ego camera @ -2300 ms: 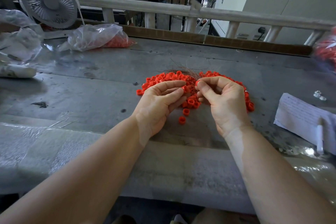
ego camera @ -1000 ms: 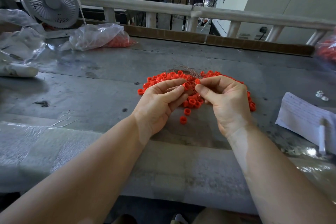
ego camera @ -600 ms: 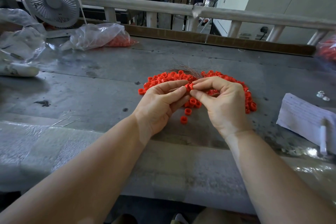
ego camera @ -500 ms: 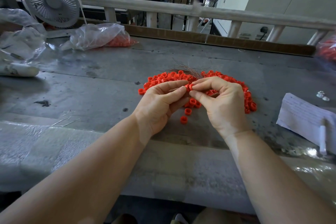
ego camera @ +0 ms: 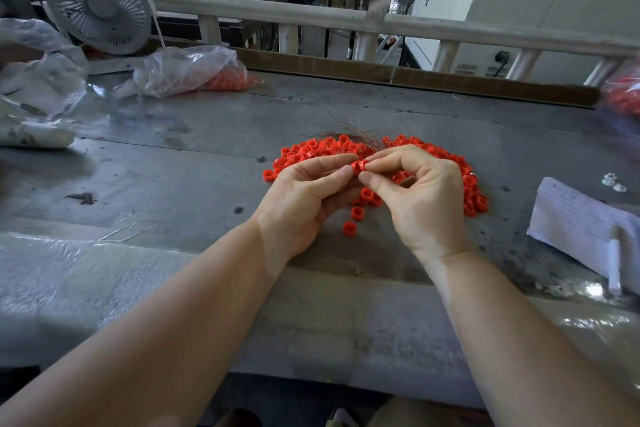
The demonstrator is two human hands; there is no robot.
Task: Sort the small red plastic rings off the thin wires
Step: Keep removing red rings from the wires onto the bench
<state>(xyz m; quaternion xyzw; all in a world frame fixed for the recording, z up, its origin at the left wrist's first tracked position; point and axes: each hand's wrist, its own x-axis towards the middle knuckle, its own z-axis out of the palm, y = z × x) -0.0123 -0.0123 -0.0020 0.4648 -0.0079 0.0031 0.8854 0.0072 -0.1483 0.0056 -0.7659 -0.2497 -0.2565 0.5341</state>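
Grey metal worktop [ego camera: 194, 180] is stretching away to a pale rail, with a fan [ego camera: 98, 5] and a clear bag [ego camera: 183, 71] of more red pieces lying at the far left, and a sheet of paper [ego camera: 581, 229] sitting at the right. Rings [ego camera: 467, 194] are lying in a loose heap at mid-worktop, and a bundle of wires [ego camera: 353, 133] is fanning out from the heap's far edge. Both hands are meeting just above the heap: the left hand [ego camera: 304, 198] is pinching a ring [ego camera: 356, 166] between thumb and forefinger, and the right hand [ego camera: 422, 198] is pinching at the same spot from the other side, fingers curled (whether it has the ring's edge or a wire end, I cannot tell). By my judgement the rings are going to be light, hard and a little slick, so they are best taken by the outer wall with fingertip pads, not squeezed. The wires are looking springy and apt to tangle or prick; gripping one close to the ring should be keeping it from bending while the ring is sliding off
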